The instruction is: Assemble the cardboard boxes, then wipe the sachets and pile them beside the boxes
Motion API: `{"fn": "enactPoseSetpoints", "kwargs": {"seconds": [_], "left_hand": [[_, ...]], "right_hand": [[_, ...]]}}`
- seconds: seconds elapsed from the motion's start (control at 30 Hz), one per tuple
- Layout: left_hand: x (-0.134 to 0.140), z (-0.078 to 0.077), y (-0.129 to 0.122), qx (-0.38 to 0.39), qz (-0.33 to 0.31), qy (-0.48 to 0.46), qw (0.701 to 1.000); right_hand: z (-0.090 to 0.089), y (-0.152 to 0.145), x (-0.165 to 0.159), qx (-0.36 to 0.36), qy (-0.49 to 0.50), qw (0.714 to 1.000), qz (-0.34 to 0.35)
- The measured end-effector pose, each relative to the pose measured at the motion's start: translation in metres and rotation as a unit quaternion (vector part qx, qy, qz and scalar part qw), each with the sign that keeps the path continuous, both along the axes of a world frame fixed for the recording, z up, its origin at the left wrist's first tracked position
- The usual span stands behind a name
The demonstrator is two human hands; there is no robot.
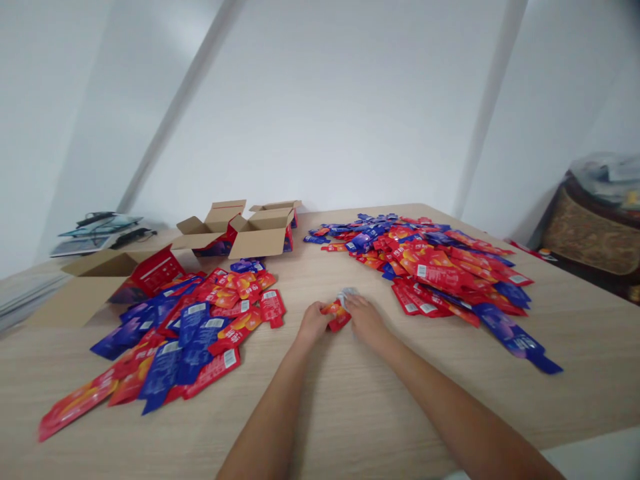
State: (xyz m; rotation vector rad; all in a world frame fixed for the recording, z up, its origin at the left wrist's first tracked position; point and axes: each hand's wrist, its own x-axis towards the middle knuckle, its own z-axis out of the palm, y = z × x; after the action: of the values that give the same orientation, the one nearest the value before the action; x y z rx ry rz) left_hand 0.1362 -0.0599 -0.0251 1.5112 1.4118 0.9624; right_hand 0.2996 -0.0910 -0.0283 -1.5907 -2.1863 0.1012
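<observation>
In the head view, my left hand (315,323) pinches the left side of a red and orange sachet (339,319) over the middle of the table. My right hand (363,317) is closed on a crumpled whitish wipe or cloth (347,293), which meets the sachet's upper right part. The right fingertips are partly hidden by blur. To the left spreads a loose pile of red and blue sachets (200,333). A larger heap of similar sachets (430,260) lies to the right.
Open cardboard boxes (263,230) stand at the back left, and another open box (90,293) is nearer on the left. Papers and flat items (100,233) are stacked at the far left. A brown patterned chair or bag (590,227) is beyond the table's right edge.
</observation>
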Motion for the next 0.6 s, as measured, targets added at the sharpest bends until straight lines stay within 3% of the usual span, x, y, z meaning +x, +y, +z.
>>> {"fn": "enactPoseSetpoints", "kwargs": {"seconds": [0.1, 0.2, 0.3, 0.4, 0.6], "left_hand": [[0.0, -0.001, 0.0, -0.024, 0.017, -0.026, 0.999], [0.0, 0.002, -0.001, -0.075, 0.025, -0.072, 0.994], [0.003, 0.005, -0.005, -0.13, 0.004, -0.097, 0.987], [0.006, 0.007, -0.01, -0.17, -0.035, -0.104, 0.979], [0.0, 0.003, -0.004, -0.137, 0.038, -0.198, 0.97]], "right_hand": [[0.006, 0.005, 0.008, -0.03, -0.024, 0.997, -0.066], [0.007, 0.004, 0.018, -0.015, 0.006, 0.996, -0.085], [0.005, -0.002, 0.016, 0.013, 0.039, 0.998, -0.04], [0.005, -0.005, 0.01, -0.001, 0.006, 1.0, -0.003], [0.003, 0.004, 0.021, -0.013, -0.051, 0.991, -0.12]]}}
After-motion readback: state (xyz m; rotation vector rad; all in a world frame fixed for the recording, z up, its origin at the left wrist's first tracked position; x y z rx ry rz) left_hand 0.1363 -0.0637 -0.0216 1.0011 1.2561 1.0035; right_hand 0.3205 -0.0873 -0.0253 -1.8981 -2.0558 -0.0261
